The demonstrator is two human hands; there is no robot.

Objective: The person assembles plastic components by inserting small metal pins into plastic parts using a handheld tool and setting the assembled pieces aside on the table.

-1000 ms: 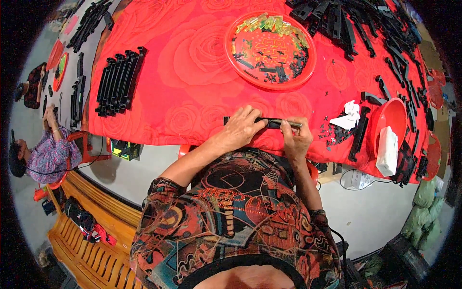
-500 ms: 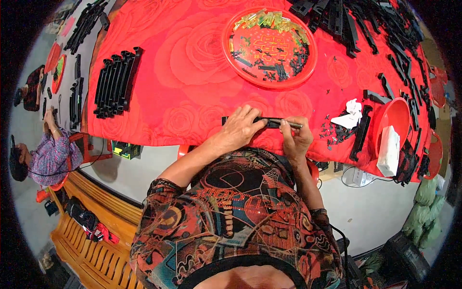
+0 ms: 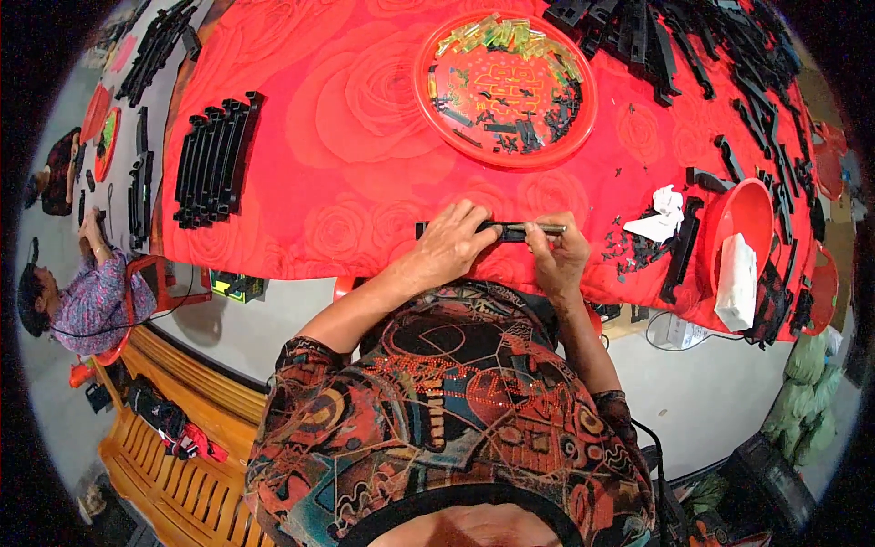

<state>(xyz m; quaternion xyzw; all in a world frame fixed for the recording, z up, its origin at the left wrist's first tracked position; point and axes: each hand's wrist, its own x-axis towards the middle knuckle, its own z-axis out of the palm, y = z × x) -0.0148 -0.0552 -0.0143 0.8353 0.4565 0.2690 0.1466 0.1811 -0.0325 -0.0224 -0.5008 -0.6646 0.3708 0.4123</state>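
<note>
Single head-worn fisheye view, looking steeply down from above, close over the near edge of the red-clothed table [image 3: 365, 118], rim bending outward

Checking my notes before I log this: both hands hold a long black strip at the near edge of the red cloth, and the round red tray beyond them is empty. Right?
Not quite. The head view shows the left hand and right hand on the long black strip at the near edge of the red cloth, but the round red tray is not empty: it holds small black parts and clear yellowish pieces.
</note>
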